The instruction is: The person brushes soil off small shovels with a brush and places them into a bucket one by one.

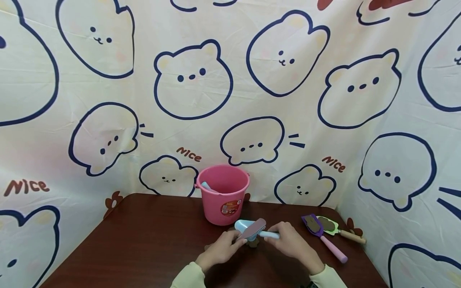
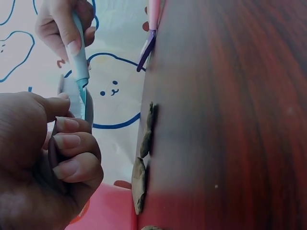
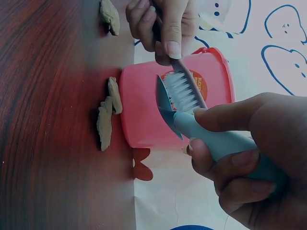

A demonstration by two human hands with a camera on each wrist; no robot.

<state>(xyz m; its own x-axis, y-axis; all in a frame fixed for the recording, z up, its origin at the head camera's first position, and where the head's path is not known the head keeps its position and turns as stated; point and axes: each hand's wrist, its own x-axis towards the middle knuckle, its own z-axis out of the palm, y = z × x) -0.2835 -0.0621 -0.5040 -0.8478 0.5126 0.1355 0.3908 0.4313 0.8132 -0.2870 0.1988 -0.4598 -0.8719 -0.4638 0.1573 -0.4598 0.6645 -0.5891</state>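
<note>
My left hand (image 1: pixel 222 249) grips a mauve brush (image 1: pixel 254 229) with white bristles, its fingers curled round the handle. In my right hand (image 1: pixel 290 241) is the handle of a light blue toy shovel (image 1: pixel 243 225). The right wrist view shows the brush's bristles (image 3: pixel 182 91) against the shovel's blade (image 3: pixel 165 103), held above the table. Beneath the hands, lumps of brown clay-like material (image 3: pixel 104 123) lie on the tabletop; another lump (image 3: pixel 110 18) sits apart near the left hand.
Behind the hands stands a pink bucket (image 1: pixel 219 206) with a light blue piece (image 1: pixel 207 186) inside. To the right on the brown table (image 1: pixel 151 240) lie a purple shovel (image 1: pixel 333 249) and a green shovel (image 1: pixel 351 236), brown material on both blades. A printed cloth (image 1: pixel 194 140) hangs behind.
</note>
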